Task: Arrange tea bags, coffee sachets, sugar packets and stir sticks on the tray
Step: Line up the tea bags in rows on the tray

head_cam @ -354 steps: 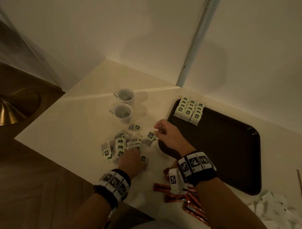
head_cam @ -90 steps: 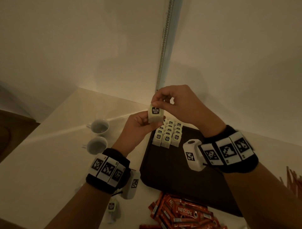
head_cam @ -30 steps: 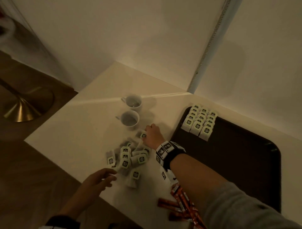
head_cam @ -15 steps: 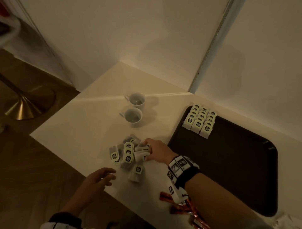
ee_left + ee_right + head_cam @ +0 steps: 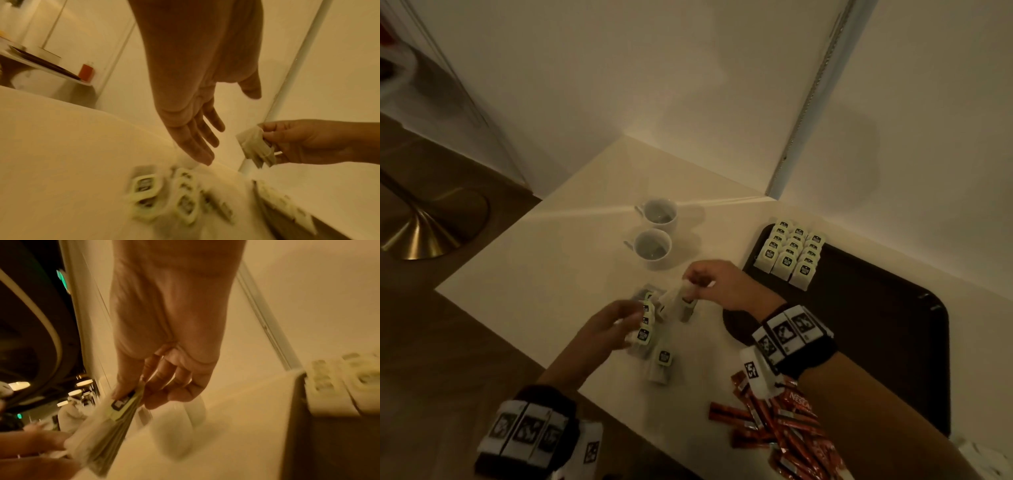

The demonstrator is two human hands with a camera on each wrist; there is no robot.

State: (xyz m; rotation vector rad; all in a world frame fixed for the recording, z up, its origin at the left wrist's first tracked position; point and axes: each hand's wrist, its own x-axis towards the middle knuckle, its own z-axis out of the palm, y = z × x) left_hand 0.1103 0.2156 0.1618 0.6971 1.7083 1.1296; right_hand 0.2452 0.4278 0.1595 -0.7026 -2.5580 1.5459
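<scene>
The pale table (image 5: 544, 274) fills the middle of the head view, set into a corner of white walls. The dark tray (image 5: 876, 342) lies on it at about 3 o'clock, and three neat rows of tea bags (image 5: 789, 255) stand packed in the tray's far-left corner, toward 1 o'clock. Two white cups (image 5: 654, 245) sit side by side on the table at 12 o'clock from the hands. A heap of red coffee sachets (image 5: 791, 431) lies on the near table edge at 5 o'clock, partly under the right forearm. A loose pile of tea bags (image 5: 650, 329) lies at the centre. The right hand (image 5: 717, 286) hangs just above that pile, its fingers (image 5: 273, 136) and thumb pinching a small bunch of tea bags (image 5: 255, 146). The left hand (image 5: 606, 329) reaches in from 7 o'clock, fingers (image 5: 197, 146) straight and spread, holding nothing, tips just above the pile.
</scene>
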